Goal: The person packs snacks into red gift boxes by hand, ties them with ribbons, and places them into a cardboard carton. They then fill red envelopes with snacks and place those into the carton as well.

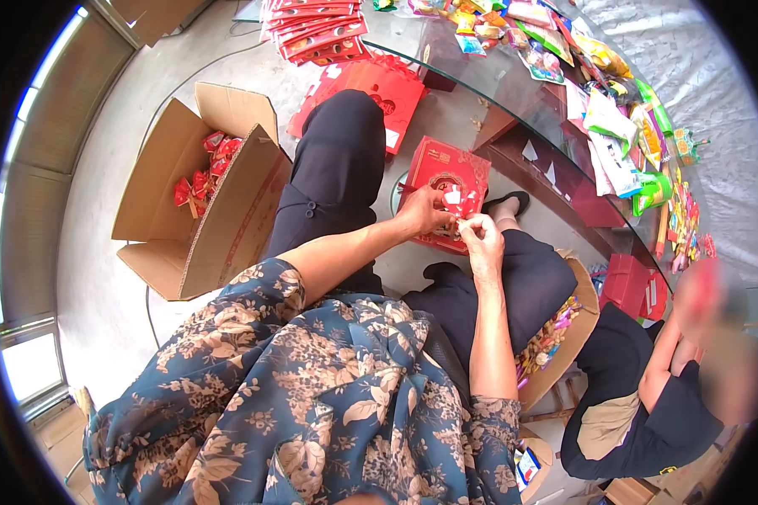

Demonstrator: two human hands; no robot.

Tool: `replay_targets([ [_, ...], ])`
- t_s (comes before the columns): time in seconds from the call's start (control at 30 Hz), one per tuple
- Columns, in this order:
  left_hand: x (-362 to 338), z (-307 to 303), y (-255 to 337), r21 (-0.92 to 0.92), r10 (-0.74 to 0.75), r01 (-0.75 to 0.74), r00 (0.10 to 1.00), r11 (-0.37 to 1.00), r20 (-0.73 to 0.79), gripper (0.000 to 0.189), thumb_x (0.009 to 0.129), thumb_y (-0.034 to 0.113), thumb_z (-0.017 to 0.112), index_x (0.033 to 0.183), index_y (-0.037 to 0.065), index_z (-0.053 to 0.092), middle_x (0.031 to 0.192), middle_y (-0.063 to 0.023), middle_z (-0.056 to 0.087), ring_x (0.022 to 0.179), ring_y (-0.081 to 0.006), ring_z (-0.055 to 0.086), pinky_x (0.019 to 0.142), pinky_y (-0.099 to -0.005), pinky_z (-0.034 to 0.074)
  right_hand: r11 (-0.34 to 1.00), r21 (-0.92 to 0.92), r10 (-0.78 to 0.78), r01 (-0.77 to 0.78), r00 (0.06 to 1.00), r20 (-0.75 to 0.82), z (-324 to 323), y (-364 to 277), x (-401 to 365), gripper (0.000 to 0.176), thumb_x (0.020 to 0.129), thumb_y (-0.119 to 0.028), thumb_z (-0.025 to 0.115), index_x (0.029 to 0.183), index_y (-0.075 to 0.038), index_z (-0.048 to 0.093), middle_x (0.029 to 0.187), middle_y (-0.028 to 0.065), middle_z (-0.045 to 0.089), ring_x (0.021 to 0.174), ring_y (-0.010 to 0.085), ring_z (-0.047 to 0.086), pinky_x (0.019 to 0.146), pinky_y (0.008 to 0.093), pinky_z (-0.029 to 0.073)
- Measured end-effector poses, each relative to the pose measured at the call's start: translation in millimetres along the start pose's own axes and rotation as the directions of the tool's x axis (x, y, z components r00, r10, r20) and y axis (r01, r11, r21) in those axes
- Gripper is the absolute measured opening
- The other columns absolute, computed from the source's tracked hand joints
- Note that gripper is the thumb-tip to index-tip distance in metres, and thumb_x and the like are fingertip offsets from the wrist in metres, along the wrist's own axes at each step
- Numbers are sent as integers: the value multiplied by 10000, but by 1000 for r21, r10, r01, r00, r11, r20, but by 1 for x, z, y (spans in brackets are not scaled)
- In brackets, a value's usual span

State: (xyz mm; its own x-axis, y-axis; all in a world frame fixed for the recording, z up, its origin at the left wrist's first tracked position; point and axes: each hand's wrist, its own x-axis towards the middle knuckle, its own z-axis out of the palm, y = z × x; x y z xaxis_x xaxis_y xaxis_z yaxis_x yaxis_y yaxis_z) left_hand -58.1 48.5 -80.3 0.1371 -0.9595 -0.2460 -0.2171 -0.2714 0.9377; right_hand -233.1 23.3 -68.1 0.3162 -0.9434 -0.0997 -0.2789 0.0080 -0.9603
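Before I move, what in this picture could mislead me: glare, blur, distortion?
Head view: fisheye bend bows the glass tabletop, and the corners go black. Head view: the window is blown out. Head view: the co-worker is smeared at the head; the left hand and right hand look fairly sharp, their small item partly washed out.

Above the red box (467, 164), the left hand (425, 212) held a small packet (452, 197) and the right hand (483, 242) pinched its edge. A carton (156, 189) of red bundles (200, 183) stood left of the box, a glass table (497, 97) right.
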Motion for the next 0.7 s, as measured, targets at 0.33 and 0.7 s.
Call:
replay_targets([
  [0.33,-9,-6,19,301,462,-389,856,871,-231,228,707,31,665,932,55,641,871,-141,583,840,-341,600,720,-409,469,941,334,36,-58,997,71,0,-23,-6,95,845,-87,669,891,-32,605,842,16,633,720,81,569,671,221,466],
  [0.7,-14,-26,56,34,500,-518,803,854,-325,176,737,-13,694,893,50,640,782,-87,558,677,-175,573,601,-291,454,943,320,73,-90,995,66,-11,-19,-2,183,942,-150,577,1061,-12,573,923,72,660,773,122,636,646,228,464],
])
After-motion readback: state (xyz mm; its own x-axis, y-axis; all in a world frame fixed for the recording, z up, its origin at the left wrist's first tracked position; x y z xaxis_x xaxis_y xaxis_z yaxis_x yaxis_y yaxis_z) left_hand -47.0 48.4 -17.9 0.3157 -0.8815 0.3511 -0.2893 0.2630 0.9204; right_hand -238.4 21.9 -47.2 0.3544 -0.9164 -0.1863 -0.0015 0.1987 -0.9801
